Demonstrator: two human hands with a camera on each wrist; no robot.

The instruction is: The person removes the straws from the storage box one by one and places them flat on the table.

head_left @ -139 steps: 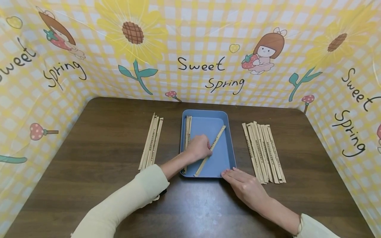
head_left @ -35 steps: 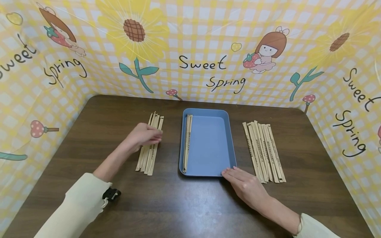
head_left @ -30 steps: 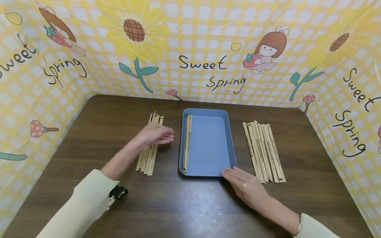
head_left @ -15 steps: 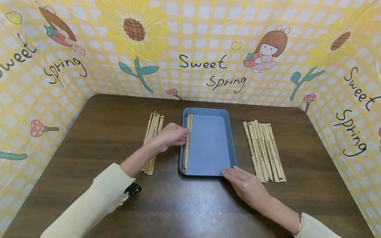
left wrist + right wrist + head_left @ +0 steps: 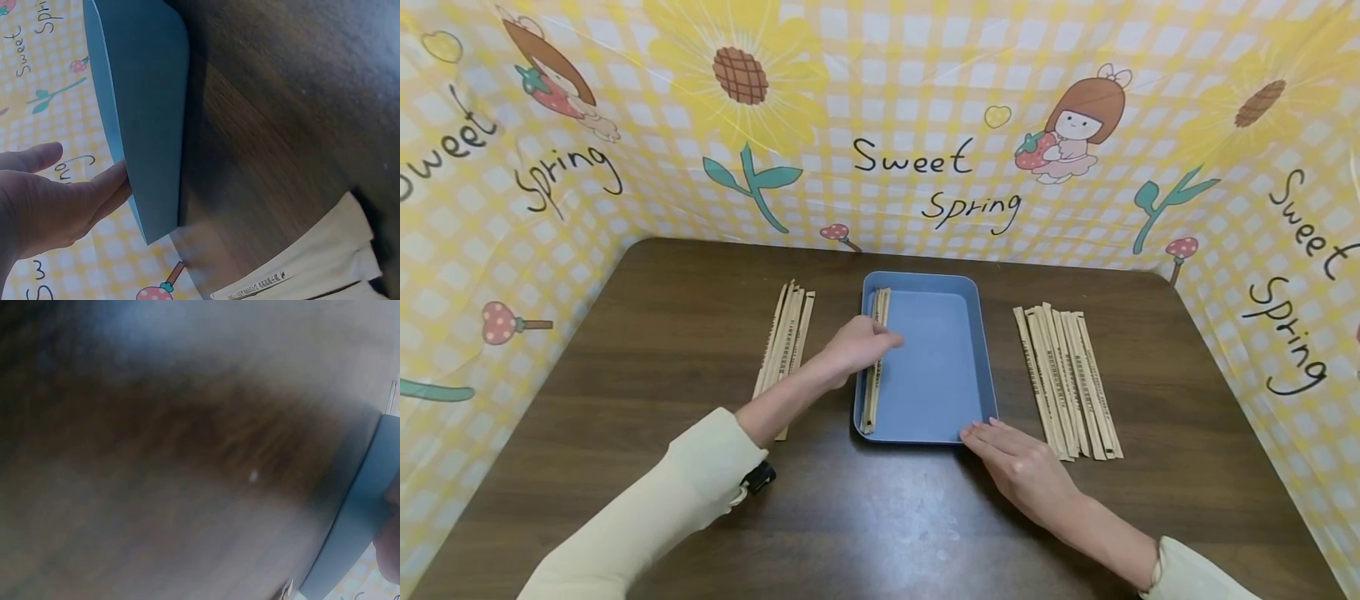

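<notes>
A blue rectangular tray (image 5: 936,358) lies on the table, with several thin sticks in printed beige paper wrappers (image 5: 872,404) lined up along its left wall. Over that wall reaches my left hand (image 5: 853,343), thumb stretched out and clear of the other fingers. In the left wrist view the hand's (image 5: 50,203) fingers dip past the tray's rim (image 5: 150,112), so their tips are hidden; I see nothing held. My right hand (image 5: 1030,471) rests with straight fingers against the tray's near right corner. The right wrist view catches only a blurred edge of that hand (image 5: 390,540).
Left of the tray lies a loose pile of the same wrapped sticks (image 5: 787,333), partly behind my left forearm. A larger pile of wrapped sticks (image 5: 1066,383) lies to the right. A yellow checked cloth (image 5: 917,75) walls the dark wooden table (image 5: 880,533).
Earlier my left hand held a stick slanting across the tray. It then went to the left pile and came back over the tray, its thumb now spread. My right hand stays put.
</notes>
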